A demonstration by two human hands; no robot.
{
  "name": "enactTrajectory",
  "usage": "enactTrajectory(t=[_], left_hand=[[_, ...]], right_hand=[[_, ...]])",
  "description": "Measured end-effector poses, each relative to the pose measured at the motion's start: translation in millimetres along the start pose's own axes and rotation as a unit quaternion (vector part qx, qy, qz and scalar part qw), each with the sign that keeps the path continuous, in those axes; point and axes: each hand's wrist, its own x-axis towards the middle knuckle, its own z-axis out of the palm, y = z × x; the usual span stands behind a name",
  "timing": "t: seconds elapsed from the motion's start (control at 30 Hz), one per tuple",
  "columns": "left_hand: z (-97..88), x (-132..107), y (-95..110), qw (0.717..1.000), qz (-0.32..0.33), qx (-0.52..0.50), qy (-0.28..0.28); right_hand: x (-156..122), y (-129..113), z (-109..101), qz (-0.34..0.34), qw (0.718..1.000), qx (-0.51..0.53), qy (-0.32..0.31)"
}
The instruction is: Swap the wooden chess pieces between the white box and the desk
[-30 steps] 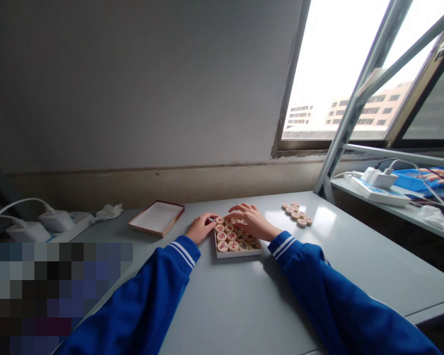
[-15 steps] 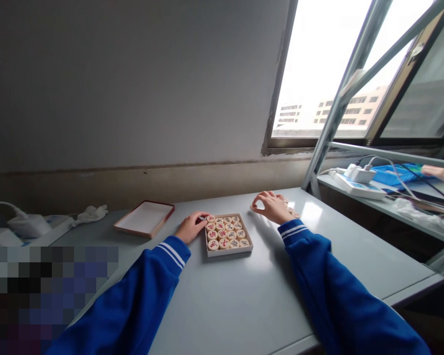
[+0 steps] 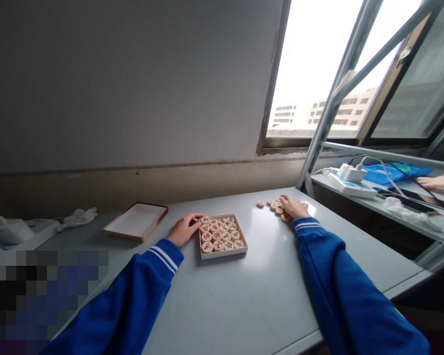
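Observation:
A shallow square box [image 3: 225,254] on the grey tabletop holds rows of round wooden xiangqi pieces [image 3: 216,234] with red or black characters facing up. My left hand [image 3: 185,229] is at the box's back left corner, thumb and fingers closed on its edge. Further right, my right hand [image 3: 293,205] lies over a loose cluster of xiangqi pieces [image 3: 278,211], its fingers stretched out and touching those at the back. Part of the cluster is hidden under it. One single piece [image 3: 260,203] rests a little left of the cluster.
The box lid [image 3: 136,222] lies hollow side up at the left. Power strips with plugs stand at the far left and on the neighbouring desk [image 3: 350,182], where another person's hands [image 3: 442,182] show beside a blue tray [image 3: 383,172]. A metal frame post [image 3: 318,133] rises at the back right.
My right hand has let go of a piece, now lying on the table, and moved right onto the cluster. My left hand stays at the box. The view has shifted slightly right.

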Motion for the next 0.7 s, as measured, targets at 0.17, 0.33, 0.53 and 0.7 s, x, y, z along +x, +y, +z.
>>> enactTrajectory(t=[0.17, 0.33, 0.53, 0.7], left_hand=[[-0.2, 0, 1, 1.000, -0.004, 0.001, -0.005], [0.1, 0, 0, 1.000, 0.001, 0.002, 0.007], [0.9, 0, -1, 1.000, -0.003, -0.010, 0.003], [0.9, 0, -2, 1.000, 0.000, -0.007, 0.007]], right_hand=[[2, 1, 2, 0.000, 0.998, 0.049, -0.027], [-4, -9, -2, -0.018, 0.998, 0.064, 0.001], [-24, -52, 0, -0.338, 0.940, 0.037, 0.037], [-32, -55, 0, -0.369, 0.929, -0.020, 0.028]])
